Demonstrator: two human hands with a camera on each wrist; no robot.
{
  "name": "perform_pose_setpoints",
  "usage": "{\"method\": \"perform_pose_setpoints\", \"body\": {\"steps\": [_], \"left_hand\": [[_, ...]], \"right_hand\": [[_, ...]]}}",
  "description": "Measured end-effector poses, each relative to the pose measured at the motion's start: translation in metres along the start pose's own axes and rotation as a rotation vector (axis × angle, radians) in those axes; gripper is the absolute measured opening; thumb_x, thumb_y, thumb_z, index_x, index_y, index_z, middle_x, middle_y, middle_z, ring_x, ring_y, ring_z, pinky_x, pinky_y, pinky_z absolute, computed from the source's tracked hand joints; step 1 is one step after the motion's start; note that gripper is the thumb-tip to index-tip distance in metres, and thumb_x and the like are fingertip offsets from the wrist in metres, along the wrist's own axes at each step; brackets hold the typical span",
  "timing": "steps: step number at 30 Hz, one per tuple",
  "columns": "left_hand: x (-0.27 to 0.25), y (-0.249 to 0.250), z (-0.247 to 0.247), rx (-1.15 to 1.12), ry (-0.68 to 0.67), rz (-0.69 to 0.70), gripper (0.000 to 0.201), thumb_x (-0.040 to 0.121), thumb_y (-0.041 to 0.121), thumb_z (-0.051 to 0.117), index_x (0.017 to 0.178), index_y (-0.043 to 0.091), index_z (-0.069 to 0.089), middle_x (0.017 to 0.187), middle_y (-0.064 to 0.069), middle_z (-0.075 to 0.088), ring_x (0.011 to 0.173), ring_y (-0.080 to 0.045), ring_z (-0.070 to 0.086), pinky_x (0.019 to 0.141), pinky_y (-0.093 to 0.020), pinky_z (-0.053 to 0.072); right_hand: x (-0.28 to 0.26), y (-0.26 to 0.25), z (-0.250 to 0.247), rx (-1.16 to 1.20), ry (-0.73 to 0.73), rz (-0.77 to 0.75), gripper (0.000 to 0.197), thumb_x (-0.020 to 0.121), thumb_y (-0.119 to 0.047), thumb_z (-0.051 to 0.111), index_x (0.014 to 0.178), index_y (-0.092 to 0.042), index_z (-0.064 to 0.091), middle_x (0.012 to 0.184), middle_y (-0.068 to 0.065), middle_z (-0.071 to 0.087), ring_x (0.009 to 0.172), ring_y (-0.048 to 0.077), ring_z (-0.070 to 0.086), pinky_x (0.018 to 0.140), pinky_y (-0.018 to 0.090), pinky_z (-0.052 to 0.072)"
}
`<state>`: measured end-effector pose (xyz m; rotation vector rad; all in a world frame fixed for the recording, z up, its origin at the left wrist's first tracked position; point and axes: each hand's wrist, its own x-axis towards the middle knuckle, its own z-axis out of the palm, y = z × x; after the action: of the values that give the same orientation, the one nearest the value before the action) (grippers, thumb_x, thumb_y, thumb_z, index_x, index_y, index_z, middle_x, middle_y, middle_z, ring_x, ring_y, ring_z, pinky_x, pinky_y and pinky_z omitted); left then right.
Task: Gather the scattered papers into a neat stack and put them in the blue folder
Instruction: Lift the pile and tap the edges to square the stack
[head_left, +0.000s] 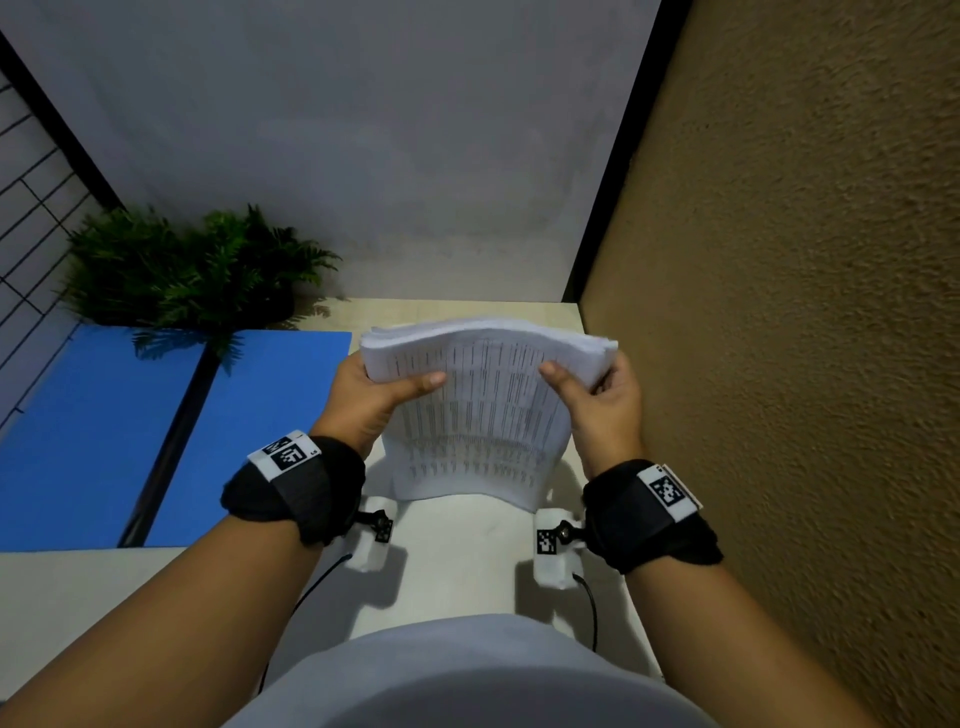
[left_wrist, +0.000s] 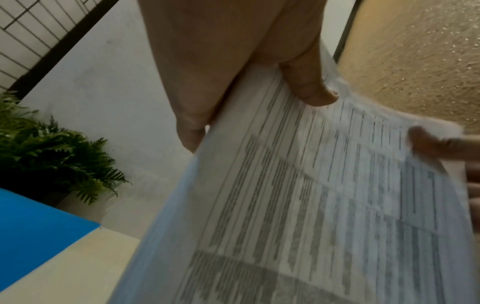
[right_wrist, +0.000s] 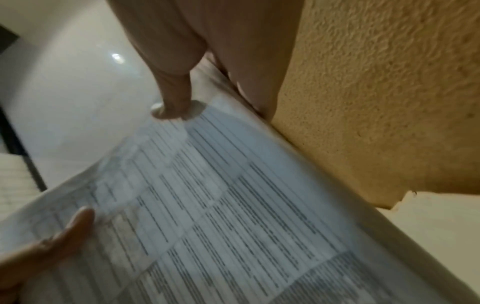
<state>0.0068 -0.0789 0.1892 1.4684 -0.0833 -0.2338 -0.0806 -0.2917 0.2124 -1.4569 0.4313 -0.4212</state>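
Because you hold the papers up on end, with the bottom edge down near the table, the sheets can slide level with each other — that is how loose pages turn into one tidy pile. Your left hand grips the left side of the pile: the thumb lies flat across the front page and the fingers curl round behind. Your right hand does the same on the right side, thumb in front, fingers curled at the back. Two hands, one on each side, stop the pile from flopping over, though the top of it bends back a little.

From the wrist views the print is blurry, so I can't say if every edge is lined up yet. At the top the sheets look a bit fanned, so the pile may need more squaring.

Just to the left of the pile the blue folder lies open flat on the table, well clear of your hands. It is open like that so the pile can go straight in — no hand is needed to lift the cover. Behind the folder stands a green plant, and a rough brown wall is close on your right.
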Motion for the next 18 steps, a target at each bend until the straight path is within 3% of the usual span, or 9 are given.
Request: {"method": "perform_pose_setpoints", "body": {"steps": [2, 4, 6, 10, 12, 15, 18], "left_hand": [[-0.002, -0.002, -0.001, 0.019, -0.014, 0.002, 0.062, 0.053, 0.026, 0.091, 0.112, 0.021, 0.070, 0.102, 0.002, 0.077, 0.102, -0.017, 0.069, 0.078, -0.028, 0.055], [-0.004, -0.005, -0.002, 0.031, -0.029, -0.009, 0.071, 0.050, 0.031, 0.091, 0.117, 0.021, 0.069, 0.107, 0.002, 0.076, 0.105, -0.017, 0.069, 0.085, -0.033, 0.055], [-0.005, -0.008, -0.002, 0.039, -0.045, -0.022, 0.077, 0.050, 0.029, 0.093, 0.121, 0.018, 0.067, 0.111, 0.000, 0.075, 0.107, -0.018, 0.069, 0.088, -0.036, 0.055], [-0.009, -0.013, -0.001, 0.059, -0.055, -0.051, 0.069, 0.056, 0.020, 0.089, 0.121, 0.015, 0.066, 0.110, -0.002, 0.075, 0.104, -0.016, 0.070, 0.084, -0.034, 0.057], [-0.012, -0.016, -0.002, 0.069, -0.059, -0.069, 0.067, 0.057, 0.020, 0.088, 0.120, 0.016, 0.066, 0.110, 0.000, 0.075, 0.104, -0.015, 0.069, 0.082, -0.032, 0.056], [-0.015, -0.020, -0.002, 0.058, -0.049, -0.097, 0.066, 0.055, 0.019, 0.088, 0.118, 0.015, 0.068, 0.109, 0.000, 0.075, 0.104, -0.015, 0.069, 0.086, -0.033, 0.056], [-0.016, -0.024, -0.001, 0.043, -0.045, -0.116, 0.059, 0.055, 0.018, 0.087, 0.110, 0.019, 0.069, 0.107, 0.000, 0.075, 0.103, -0.015, 0.068, 0.085, -0.032, 0.054]], "right_hand": [[-0.009, -0.002, -0.003, 0.012, 0.065, -0.110, 0.039, 0.082, -0.025, 0.072, 0.114, -0.025, 0.050, 0.112, -0.002, 0.062, 0.098, 0.006, 0.067, 0.077, 0.026, 0.059], [-0.015, 0.001, -0.005, 0.013, 0.136, -0.236, 0.030, 0.092, -0.021, 0.061, 0.117, -0.017, 0.045, 0.108, -0.005, 0.059, 0.091, -0.007, 0.064, 0.071, 0.013, 0.053], [-0.019, 0.003, -0.007, -0.036, 0.195, -0.329, 0.015, 0.098, -0.014, 0.051, 0.112, -0.018, 0.047, 0.104, -0.007, 0.058, 0.088, -0.010, 0.061, 0.069, 0.010, 0.050], [-0.020, 0.006, -0.010, -0.128, 0.217, -0.411, 0.028, 0.096, -0.016, 0.051, 0.097, -0.044, 0.054, 0.112, -0.002, 0.062, 0.103, 0.013, 0.061, 0.081, 0.027, 0.052], [-0.017, 0.005, -0.012, -0.121, 0.249, -0.394, 0.026, 0.096, -0.016, 0.051, 0.092, -0.042, 0.055, 0.119, 0.000, 0.062, 0.109, 0.020, 0.061, 0.087, 0.035, 0.053], [-0.016, 0.004, -0.019, -0.044, 0.361, -0.362, 0.030, 0.098, -0.016, 0.049, 0.087, -0.044, 0.054, 0.119, -0.001, 0.063, 0.110, 0.020, 0.061, 0.090, 0.045, 0.054], [-0.020, 0.011, -0.026, -0.007, 0.429, -0.334, 0.023, 0.098, -0.025, 0.046, 0.089, -0.046, 0.050, 0.110, 0.001, 0.062, 0.102, 0.019, 0.061, 0.085, 0.044, 0.052]]}}
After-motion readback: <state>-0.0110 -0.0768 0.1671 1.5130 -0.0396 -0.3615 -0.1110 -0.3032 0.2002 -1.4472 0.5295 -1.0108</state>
